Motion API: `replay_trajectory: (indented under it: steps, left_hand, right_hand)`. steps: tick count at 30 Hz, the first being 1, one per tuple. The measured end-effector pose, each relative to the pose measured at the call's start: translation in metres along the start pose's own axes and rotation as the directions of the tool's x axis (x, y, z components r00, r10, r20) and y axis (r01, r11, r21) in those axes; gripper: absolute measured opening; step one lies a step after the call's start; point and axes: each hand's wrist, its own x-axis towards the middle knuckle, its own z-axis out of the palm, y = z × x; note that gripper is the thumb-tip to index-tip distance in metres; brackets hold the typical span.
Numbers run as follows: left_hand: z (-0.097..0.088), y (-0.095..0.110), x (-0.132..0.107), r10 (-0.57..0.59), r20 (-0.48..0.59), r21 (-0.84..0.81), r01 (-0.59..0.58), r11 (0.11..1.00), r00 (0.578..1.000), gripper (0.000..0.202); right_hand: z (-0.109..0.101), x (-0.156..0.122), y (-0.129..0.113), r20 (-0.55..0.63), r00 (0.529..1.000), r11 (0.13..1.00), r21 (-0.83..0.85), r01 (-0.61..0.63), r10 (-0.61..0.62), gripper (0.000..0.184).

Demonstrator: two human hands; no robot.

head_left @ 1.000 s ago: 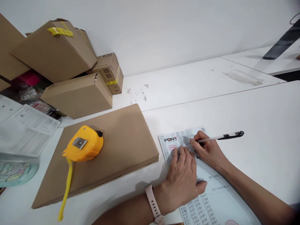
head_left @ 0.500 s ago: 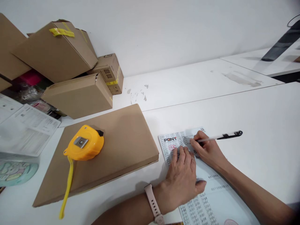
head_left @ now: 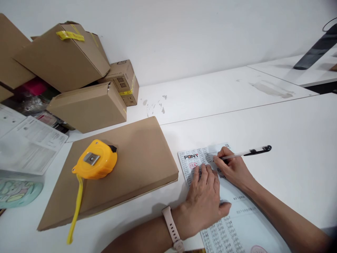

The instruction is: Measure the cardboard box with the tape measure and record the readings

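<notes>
My right hand (head_left: 233, 168) pinches a pen (head_left: 247, 152) with a clear barrel and black cap, its tip resting on a printed form (head_left: 231, 225) that lies on the white table (head_left: 289, 126). My left hand (head_left: 204, 202) lies flat on the form with fingers stretched out, holding the sheet down just left of the pen tip. A pale pink watch band circles that wrist. To the left, a flat brown cardboard parcel (head_left: 137, 165) lies on the table with a yellow tape measure (head_left: 95, 163) on top, its yellow strap hanging toward the near edge.
Several brown cardboard boxes (head_left: 86, 105) are piled against the wall at the back left. Printed sheets (head_left: 26, 144) and a pale green case (head_left: 15, 191) lie at the far left. A dark slanted object (head_left: 313, 52) stands on the table at the back right.
Both hands stay on the form. The pen's cap end has tipped up very slightly, and the view has shifted a little.
</notes>
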Motion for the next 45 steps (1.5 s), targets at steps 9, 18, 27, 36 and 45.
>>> replay_trajectory:
  steps: [9, 18, 27, 36, 45]
  left_hand:
    - [-0.0012, 0.0001, -0.0011, 0.002, -0.007, -0.008, -0.002, 1.000, 1.000, 0.078]
    - [0.0024, 0.0003, -0.0006, -0.008, -0.026, -0.015, 0.007, 1.000, 1.000, 0.079]
    - [0.0023, 0.0004, -0.0010, -0.009, -0.031, -0.009, 0.008, 1.000, 0.999, 0.079]
    - [0.0018, 0.0006, -0.0005, -0.008, -0.014, -0.003, 0.007, 1.000, 1.000, 0.079]
    - [0.0028, 0.0011, -0.0014, -0.008, -0.019, -0.018, 0.007, 1.000, 1.000, 0.079]
  right_hand:
    - [0.0007, 0.0004, 0.0019, -0.029, 1.000, 1.000, 0.004, 0.011, -0.011, 0.024]
    - [0.0002, 0.0007, 0.0047, -0.012, 1.000, 1.000, -0.015, 0.009, -0.009, 0.024]
    - [0.0001, 0.0004, 0.0034, -0.019, 1.000, 0.999, -0.029, -0.026, 0.025, 0.024]
    - [-0.0005, 0.0011, 0.0032, -0.023, 0.999, 0.998, -0.042, -0.036, 0.036, 0.023]
    - [-0.0015, 0.0008, 0.0000, -0.031, 0.999, 0.999, -0.053, -0.010, 0.009, 0.022]
